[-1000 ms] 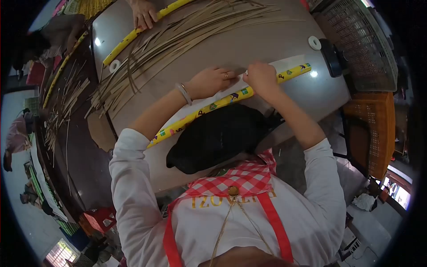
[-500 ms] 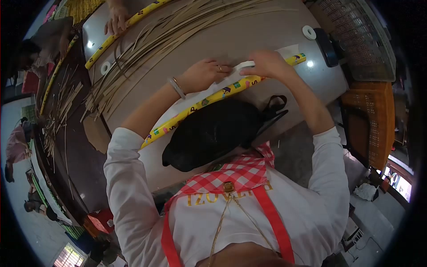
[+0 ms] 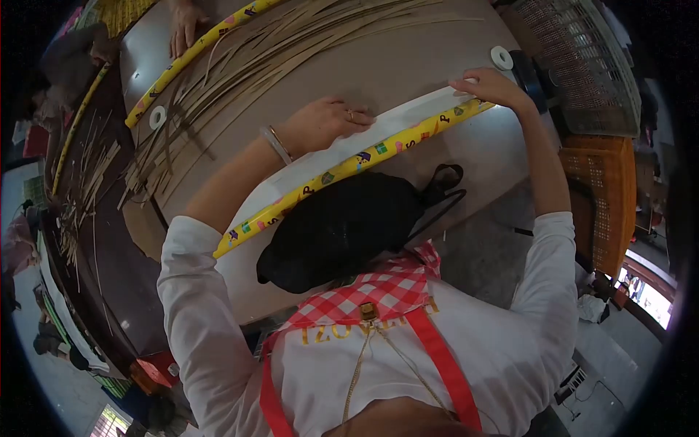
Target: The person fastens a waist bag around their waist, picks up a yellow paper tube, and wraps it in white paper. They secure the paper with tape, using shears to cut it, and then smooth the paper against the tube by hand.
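Observation:
A long yellow patterned strip (image 3: 397,146), perhaps rolled paper, lies slantwise across the table with its white sheet (image 3: 415,108) showing along the far side. My left hand (image 3: 328,125) rests on the white sheet with fingers extended, a ring and bangles on it. Near the strip's right end, my right hand (image 3: 499,89) is closed in a pinch at the sheet's edge. The roll of white tape seen in it earlier is hidden by the fingers now. In front of the strip sits a black bag (image 3: 342,229) with a strap.
Thin brown strips (image 3: 291,51) spread over the table's far side. White tape rolls lie at right (image 3: 502,57) and left (image 3: 157,117), the right one beside a dark case (image 3: 529,80). Another person's hand (image 3: 187,28) touches a second yellow strip (image 3: 193,54). Crates (image 3: 597,204) stand at right.
My right hand has moved right along the sheet to near the strip's end, and the tape roll no longer shows. My left hand stays on the sheet. The view has shifted slightly.

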Available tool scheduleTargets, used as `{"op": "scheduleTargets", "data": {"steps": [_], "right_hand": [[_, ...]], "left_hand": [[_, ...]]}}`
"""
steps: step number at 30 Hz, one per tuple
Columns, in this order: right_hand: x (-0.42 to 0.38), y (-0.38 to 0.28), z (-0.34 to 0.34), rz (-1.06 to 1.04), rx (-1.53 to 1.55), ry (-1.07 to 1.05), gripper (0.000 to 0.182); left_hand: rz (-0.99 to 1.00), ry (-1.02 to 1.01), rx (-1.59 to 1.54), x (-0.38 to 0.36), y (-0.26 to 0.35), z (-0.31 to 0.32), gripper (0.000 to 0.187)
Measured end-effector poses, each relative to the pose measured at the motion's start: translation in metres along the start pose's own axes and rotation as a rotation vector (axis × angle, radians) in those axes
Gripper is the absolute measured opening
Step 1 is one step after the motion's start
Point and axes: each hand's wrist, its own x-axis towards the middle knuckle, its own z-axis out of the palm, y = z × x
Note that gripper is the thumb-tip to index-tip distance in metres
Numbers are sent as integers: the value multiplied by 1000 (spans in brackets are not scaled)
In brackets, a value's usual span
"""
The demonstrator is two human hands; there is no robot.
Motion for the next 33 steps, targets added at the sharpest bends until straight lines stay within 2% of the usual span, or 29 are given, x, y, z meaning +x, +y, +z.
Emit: {"op": "scheduleTargets", "data": {"steps": [4,7,9,10,12,18,19,21,22,24,30,33], "right_hand": [[-3,17,-8,21,-30,50,73],[-3,21,-8,11,-35,-19,76],[-3,21,1,29,-35,115,72],[-4,19,3,30,-36,111,72],[-5,14,6,-7,-172,212,69],[-4,10,16,25,-293,311,66],[-4,6,16,24,-294,311,66],[-6,-5,16,156,-280,237,62],[-7,-5,19,154,-281,237,62],[-8,-5,26,88,-295,391,55],[-5,-2,31,70,-357,451,54],[-7,-9,29,118,-384,399,52]], "left_hand": [[-8,-22,3,2,1,-2,39],[9,9,-16,1,0,2,38],[20,17,-1,0,0,2,37],[29,25,19,0,0,2,36],[29,35,10,1,1,1,35],[35,53,15,-1,1,3,33],[30,45,13,0,1,2,33],[31,49,22,0,2,2,33],[32,50,30,0,2,2,33],[38,53,39,0,2,3,33],[45,35,42,3,1,2,33],[53,23,37,4,2,0,33]]}}
